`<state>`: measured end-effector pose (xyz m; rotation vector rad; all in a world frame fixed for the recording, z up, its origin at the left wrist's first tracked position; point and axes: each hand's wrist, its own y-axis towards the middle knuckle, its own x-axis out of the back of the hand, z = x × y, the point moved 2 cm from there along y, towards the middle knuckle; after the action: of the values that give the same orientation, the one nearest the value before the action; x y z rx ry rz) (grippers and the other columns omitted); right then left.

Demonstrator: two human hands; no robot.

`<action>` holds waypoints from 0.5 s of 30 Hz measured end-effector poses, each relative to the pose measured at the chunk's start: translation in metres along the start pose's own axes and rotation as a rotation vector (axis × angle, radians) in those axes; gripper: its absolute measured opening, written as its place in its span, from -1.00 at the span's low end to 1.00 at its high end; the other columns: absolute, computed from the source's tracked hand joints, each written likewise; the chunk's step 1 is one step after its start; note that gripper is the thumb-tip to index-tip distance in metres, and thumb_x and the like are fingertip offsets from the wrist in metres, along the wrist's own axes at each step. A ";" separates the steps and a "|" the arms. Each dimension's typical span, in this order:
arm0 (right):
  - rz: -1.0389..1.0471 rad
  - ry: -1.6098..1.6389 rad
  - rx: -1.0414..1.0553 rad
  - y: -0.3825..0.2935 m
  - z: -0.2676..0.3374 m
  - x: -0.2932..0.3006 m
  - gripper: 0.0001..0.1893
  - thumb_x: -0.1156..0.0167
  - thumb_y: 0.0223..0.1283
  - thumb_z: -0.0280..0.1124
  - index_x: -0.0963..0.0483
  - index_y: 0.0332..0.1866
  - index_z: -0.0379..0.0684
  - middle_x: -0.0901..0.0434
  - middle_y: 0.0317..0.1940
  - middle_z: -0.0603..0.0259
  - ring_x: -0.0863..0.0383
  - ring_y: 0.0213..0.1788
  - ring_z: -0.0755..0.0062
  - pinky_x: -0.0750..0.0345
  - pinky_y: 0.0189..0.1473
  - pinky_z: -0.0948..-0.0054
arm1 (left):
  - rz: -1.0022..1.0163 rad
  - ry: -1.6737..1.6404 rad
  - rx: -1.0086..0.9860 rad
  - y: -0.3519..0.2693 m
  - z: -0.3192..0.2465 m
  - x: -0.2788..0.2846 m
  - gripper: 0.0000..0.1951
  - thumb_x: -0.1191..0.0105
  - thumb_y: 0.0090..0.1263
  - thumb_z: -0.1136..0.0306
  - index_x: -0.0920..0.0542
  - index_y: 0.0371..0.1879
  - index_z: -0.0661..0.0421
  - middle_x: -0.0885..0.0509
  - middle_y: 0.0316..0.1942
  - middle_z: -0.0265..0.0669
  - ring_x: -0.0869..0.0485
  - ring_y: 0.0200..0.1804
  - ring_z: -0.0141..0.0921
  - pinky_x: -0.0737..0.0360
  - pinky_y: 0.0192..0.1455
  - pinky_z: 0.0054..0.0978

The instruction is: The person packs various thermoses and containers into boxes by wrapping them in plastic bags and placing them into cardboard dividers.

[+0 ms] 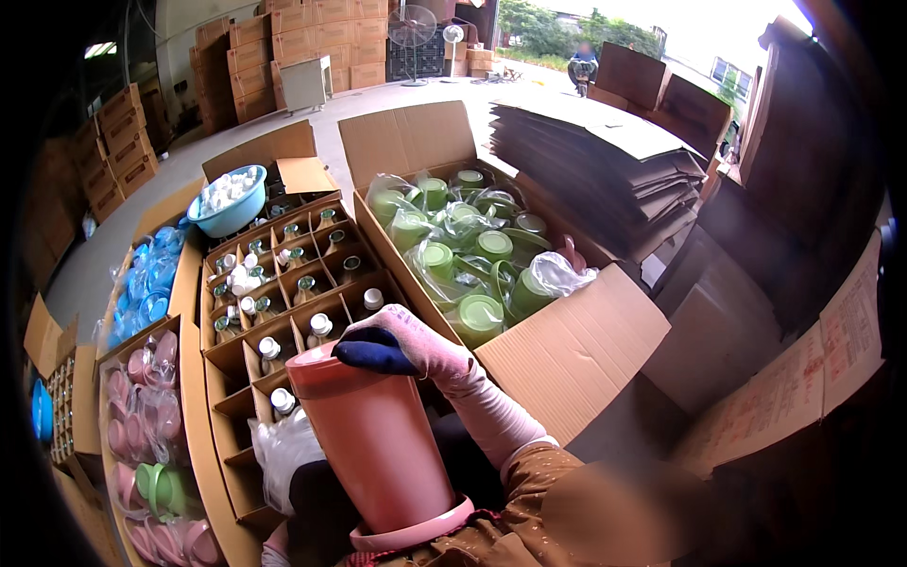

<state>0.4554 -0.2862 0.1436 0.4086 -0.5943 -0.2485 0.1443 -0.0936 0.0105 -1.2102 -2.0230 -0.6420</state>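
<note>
My right hand (407, 344), in a pink and dark blue glove, grips the upper end of a pink plastic container (375, 439). The container leans over my lap, with a pink ring (414, 528) around its lower end. Of my left arm only a pinkish sleeve or glove edge (275, 546) shows at the bottom; its fingers are hidden. Beside the container lies a crumpled clear plastic bag (283, 453). Left of my right hand, white-capped glass bottles (321, 326) stand in a divided cardboard box (230, 432).
An open box (404, 280) holds green containers in plastic. Further left are boxes of blue wrapped parts (149, 283) and pink wrapped parts (142, 404). A blue basin (230, 205) of white caps rests on a box. Flattened cardboard (602, 163) is stacked behind; a person (583, 60) is far back.
</note>
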 end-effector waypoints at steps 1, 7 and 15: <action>-0.017 0.007 0.021 0.001 -0.002 -0.001 -0.64 -0.18 0.34 -0.13 -0.59 -0.31 -0.27 -0.52 -0.55 -0.04 -0.44 -0.51 0.04 -0.46 -0.32 0.28 | 0.134 0.071 0.124 -0.026 0.023 -0.012 -0.72 -0.03 0.43 0.26 -0.72 -0.12 0.17 -0.74 -0.18 0.02 -0.75 -0.12 -0.20 -0.62 0.02 -0.25; 0.086 0.015 -0.054 0.021 -0.022 -0.015 -0.68 -0.19 0.31 -0.21 -0.60 -0.26 -0.32 -0.60 -0.53 -0.01 -0.58 -0.49 0.19 -0.49 -0.30 0.31 | -0.181 -0.116 0.150 0.015 -0.029 0.065 -0.74 -0.08 0.48 0.29 -0.72 -0.29 0.23 -0.75 -0.43 -0.21 -0.73 -0.36 -0.40 -0.63 -0.20 -0.44; 0.000 0.202 0.053 0.033 -0.050 -0.040 -0.55 -0.16 0.28 -0.07 -0.61 -0.14 -0.35 -0.70 -0.28 -0.02 -0.73 -0.18 0.14 -0.58 -0.03 0.30 | 0.296 -1.710 -0.276 0.184 -0.031 -0.034 -0.22 0.41 0.56 -0.26 -0.37 0.32 0.29 -0.55 0.23 0.04 -0.50 0.32 -0.09 -0.30 0.47 -0.13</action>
<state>0.4560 -0.2283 0.1006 0.4785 -0.4033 -0.1893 0.3300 -0.0528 0.0166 -2.6710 -2.8335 0.6048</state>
